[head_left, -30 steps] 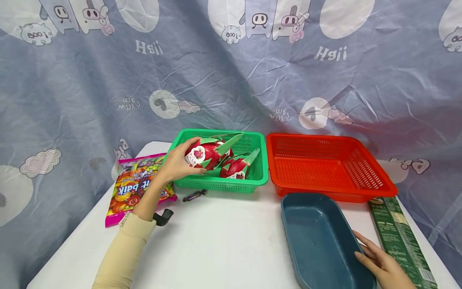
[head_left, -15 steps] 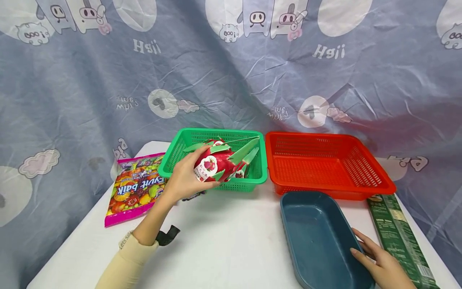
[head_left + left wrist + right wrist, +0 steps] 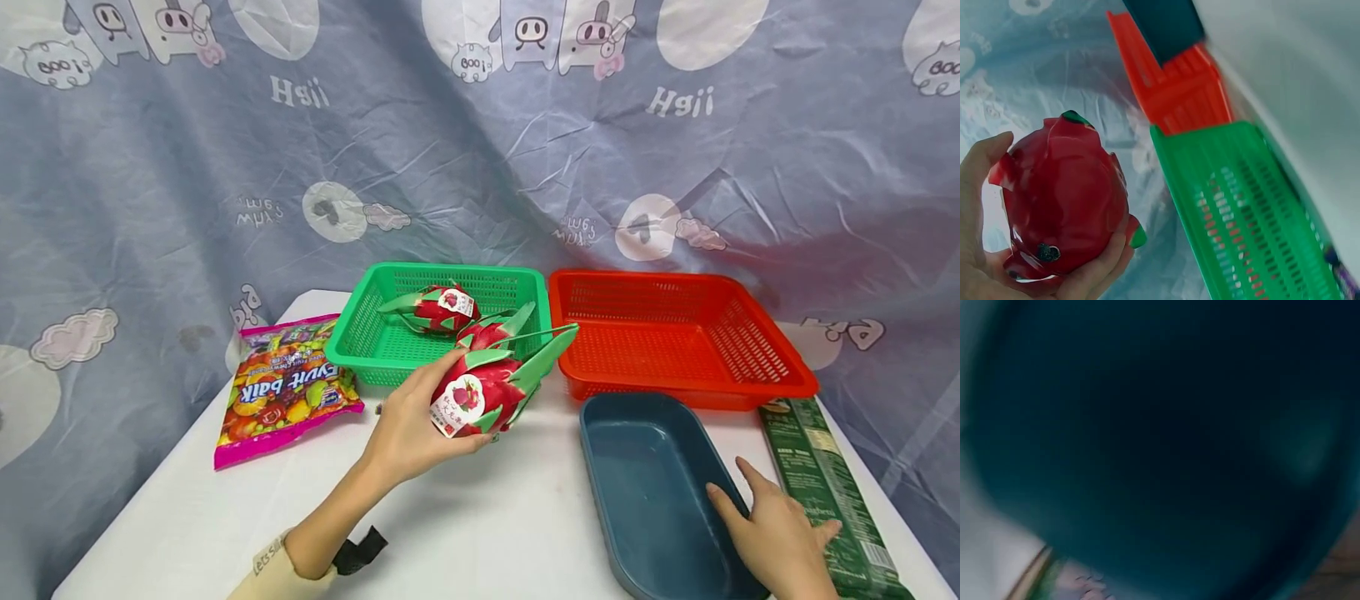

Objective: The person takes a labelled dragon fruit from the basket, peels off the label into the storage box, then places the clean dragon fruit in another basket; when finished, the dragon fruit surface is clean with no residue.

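A fruit candy bag [image 3: 288,387] lies at the counter's left, and next to it the left hand [image 3: 416,429] has its grip curled round a red dragon fruit [image 3: 480,396], held up before the green basket [image 3: 367,368], where two other dragon fruits [image 3: 442,308] sit. Farther right come the red basket [image 3: 652,350] and, in front of it, the dark blue tray [image 3: 652,500]. The right hand [image 3: 783,533] spreads its grip wide at the tray's right rim, contact unclear, with a green spaghetti pack [image 3: 836,492] beyond.
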The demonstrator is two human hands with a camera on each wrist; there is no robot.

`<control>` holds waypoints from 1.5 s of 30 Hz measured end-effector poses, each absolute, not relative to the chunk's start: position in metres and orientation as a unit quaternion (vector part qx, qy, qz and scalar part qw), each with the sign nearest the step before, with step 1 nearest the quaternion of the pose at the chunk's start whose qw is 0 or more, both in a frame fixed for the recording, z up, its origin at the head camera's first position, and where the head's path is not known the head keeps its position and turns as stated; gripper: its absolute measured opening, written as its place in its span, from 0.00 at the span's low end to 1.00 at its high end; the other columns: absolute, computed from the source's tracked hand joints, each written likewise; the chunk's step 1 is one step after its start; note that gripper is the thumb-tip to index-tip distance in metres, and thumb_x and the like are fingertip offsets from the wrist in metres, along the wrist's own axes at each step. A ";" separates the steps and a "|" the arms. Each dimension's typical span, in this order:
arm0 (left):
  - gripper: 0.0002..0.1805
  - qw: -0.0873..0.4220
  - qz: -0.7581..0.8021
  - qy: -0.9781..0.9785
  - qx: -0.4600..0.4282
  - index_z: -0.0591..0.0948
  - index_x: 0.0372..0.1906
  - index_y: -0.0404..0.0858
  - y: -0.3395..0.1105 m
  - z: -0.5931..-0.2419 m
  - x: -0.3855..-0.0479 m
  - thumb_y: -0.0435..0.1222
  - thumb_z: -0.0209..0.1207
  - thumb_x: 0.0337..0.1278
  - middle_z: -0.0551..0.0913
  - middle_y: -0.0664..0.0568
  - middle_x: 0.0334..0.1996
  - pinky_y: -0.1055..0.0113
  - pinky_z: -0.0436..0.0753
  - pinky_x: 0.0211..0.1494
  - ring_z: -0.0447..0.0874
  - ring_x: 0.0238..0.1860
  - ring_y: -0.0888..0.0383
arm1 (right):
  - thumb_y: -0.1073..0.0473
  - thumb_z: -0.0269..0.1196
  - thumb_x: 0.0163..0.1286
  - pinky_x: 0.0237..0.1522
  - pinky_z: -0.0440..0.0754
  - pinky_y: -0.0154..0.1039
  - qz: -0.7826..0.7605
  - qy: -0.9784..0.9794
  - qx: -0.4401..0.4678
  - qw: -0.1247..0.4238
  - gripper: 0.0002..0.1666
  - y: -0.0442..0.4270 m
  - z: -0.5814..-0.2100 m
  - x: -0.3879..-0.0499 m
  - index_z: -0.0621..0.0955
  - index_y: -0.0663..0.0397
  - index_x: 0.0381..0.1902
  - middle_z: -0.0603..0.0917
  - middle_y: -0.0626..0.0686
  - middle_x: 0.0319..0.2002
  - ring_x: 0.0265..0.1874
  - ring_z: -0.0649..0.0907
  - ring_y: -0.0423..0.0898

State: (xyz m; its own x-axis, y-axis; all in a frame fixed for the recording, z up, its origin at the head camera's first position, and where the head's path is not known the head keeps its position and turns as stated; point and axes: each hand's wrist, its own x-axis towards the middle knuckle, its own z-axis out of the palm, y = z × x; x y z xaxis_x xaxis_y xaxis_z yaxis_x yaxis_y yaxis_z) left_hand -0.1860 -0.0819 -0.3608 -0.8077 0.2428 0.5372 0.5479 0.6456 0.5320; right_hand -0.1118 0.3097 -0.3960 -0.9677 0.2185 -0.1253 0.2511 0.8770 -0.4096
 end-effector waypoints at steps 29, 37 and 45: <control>0.52 0.155 -0.390 -0.866 -0.271 0.63 0.66 0.61 -0.040 -0.385 -0.145 0.56 0.74 0.24 0.72 0.62 0.53 0.66 0.79 0.43 0.71 0.50 0.67 | 0.65 0.59 0.65 0.43 0.80 0.39 -0.733 0.677 -0.017 -0.071 0.33 0.157 -0.381 -0.115 0.57 0.55 0.64 0.71 0.62 0.56 0.49 0.80 0.44; 0.59 0.120 -0.378 -0.876 -0.276 0.48 0.71 0.63 -0.041 -0.379 -0.144 0.64 0.67 0.28 0.70 0.61 0.57 0.63 0.79 0.46 0.70 0.54 0.66 | 0.63 0.60 0.65 0.40 0.81 0.40 -0.737 0.667 0.015 -0.110 0.30 0.158 -0.384 -0.118 0.61 0.60 0.62 0.78 0.56 0.50 0.43 0.83 0.46; 0.42 0.012 -0.562 -0.779 -0.278 0.48 0.71 0.59 -0.054 -0.377 -0.154 0.47 0.58 0.56 0.70 0.59 0.60 0.66 0.78 0.39 0.73 0.47 0.58 | 0.65 0.52 0.70 0.40 0.81 0.41 -0.788 0.609 -0.033 -0.087 0.27 0.173 -0.380 -0.120 0.57 0.64 0.64 0.80 0.51 0.48 0.44 0.82 0.45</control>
